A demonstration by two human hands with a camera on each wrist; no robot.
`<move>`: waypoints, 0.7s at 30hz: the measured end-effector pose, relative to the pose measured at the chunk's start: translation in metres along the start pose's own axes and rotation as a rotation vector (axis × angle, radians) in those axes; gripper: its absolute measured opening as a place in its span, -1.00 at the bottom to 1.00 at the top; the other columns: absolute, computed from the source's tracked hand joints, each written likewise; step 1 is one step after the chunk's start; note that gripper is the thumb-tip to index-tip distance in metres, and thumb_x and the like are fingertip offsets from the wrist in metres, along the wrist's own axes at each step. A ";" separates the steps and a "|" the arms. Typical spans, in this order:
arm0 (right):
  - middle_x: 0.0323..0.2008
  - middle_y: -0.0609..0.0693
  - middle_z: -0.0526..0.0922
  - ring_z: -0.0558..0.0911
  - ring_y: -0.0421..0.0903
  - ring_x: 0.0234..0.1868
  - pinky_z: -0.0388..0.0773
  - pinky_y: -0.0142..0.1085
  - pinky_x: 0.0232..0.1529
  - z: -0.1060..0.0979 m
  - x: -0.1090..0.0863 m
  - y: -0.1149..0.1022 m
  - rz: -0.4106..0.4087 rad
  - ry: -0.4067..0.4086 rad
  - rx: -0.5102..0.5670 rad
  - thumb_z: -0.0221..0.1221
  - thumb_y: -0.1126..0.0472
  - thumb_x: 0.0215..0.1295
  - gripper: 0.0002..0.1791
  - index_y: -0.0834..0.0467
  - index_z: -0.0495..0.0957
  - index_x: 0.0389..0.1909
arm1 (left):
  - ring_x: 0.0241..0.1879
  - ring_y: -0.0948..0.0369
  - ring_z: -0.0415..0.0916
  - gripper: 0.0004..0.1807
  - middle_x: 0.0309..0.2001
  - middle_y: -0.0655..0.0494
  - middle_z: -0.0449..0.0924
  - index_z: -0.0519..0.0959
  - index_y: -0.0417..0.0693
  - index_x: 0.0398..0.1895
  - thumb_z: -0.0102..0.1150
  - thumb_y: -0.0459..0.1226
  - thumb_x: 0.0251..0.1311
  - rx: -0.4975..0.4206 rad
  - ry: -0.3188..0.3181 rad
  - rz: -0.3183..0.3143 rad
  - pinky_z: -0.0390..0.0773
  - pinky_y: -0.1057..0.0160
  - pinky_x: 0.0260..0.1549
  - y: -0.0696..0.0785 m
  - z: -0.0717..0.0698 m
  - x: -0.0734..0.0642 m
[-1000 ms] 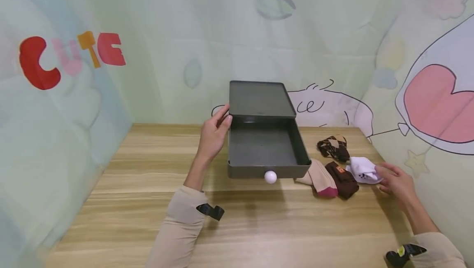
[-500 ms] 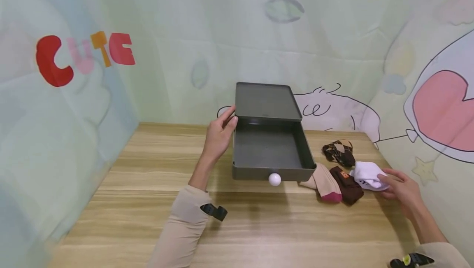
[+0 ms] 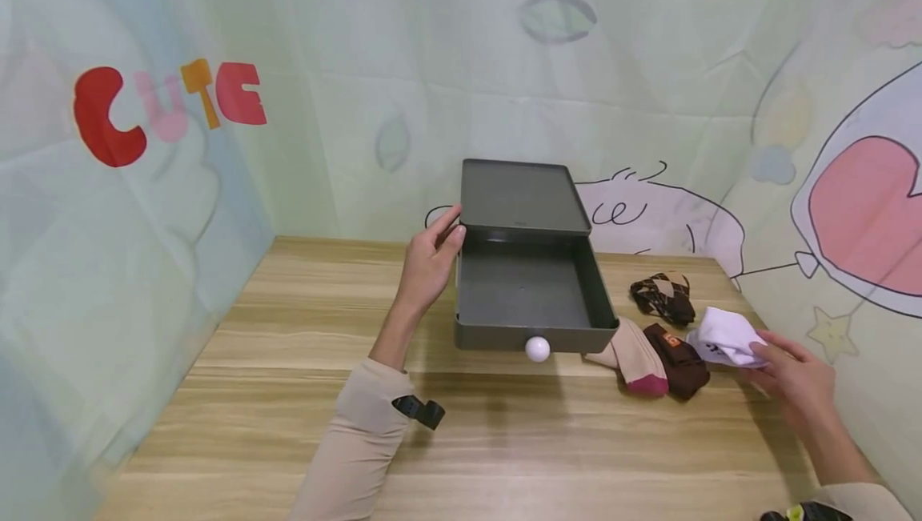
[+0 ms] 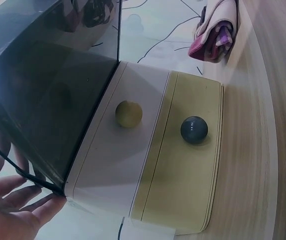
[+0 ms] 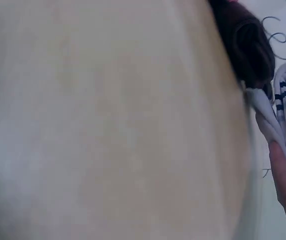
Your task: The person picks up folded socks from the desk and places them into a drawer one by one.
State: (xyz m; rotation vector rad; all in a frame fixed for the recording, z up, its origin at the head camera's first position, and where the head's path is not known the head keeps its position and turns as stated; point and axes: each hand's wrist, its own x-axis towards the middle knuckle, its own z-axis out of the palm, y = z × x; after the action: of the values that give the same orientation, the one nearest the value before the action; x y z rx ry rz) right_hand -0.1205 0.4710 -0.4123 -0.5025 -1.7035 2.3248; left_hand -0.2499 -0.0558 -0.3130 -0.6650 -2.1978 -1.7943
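Note:
My right hand point(image 3: 803, 377) pinches a folded pair of white socks point(image 3: 727, 337) at its right end, thumb on top. Dark stripes show on these socks point(image 5: 285, 115) in the right wrist view, with one finger point(image 5: 284, 182) underneath. A small drawer cabinet point(image 3: 526, 197) has its dark grey top drawer point(image 3: 497, 337) pulled out, nothing inside, a white knob point(image 3: 537, 349) on its front. My left hand point(image 3: 426, 265) rests against the cabinet's left side with fingers extended. Below the grey drawer, the left wrist view shows a white drawer point(image 4: 108, 165) and a yellow drawer point(image 4: 178, 185), both pushed in.
Right of the cabinet lie beige socks with a magenta part point(image 3: 637, 353), folded dark brown socks point(image 3: 677, 365) and argyle-patterned socks point(image 3: 663, 297). All rest on a wooden table point(image 3: 288, 393). A printed curtain point(image 3: 346, 65) stands behind and at both sides.
My right hand has taken hold of the white socks, raising and tilting their right end slightly. My left hand stays at the cabinet. The head view has shifted a little.

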 end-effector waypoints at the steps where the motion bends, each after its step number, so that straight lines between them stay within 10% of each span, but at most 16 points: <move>1: -0.42 -0.08 0.70 0.70 -0.09 -0.45 0.66 -0.16 -0.35 0.002 -0.001 -0.003 -0.006 -0.004 0.021 0.19 0.42 0.17 -0.77 0.11 0.69 -0.22 | 0.27 0.14 0.34 -0.50 0.34 -0.01 0.30 0.26 -0.05 0.36 -0.12 -0.15 0.39 -0.001 -0.002 -0.001 0.49 0.15 0.12 0.000 0.000 0.000; 21: -0.19 -0.03 0.67 0.70 -0.02 -0.20 0.62 -0.08 -0.15 0.058 0.000 -0.061 0.014 -0.198 0.198 0.05 0.45 0.27 -0.65 0.16 0.57 0.03 | 0.24 0.16 0.38 -0.50 0.33 0.01 0.32 0.26 -0.04 0.36 -0.12 -0.14 0.39 0.003 -0.003 -0.003 0.51 0.16 0.09 0.002 -0.001 -0.001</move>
State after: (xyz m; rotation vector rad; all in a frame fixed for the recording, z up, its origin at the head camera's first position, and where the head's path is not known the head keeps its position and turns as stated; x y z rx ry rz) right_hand -0.1452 0.4391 -0.3383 -0.2564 -1.5274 2.5926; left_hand -0.2488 -0.0568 -0.3116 -0.6645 -2.2038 -1.7925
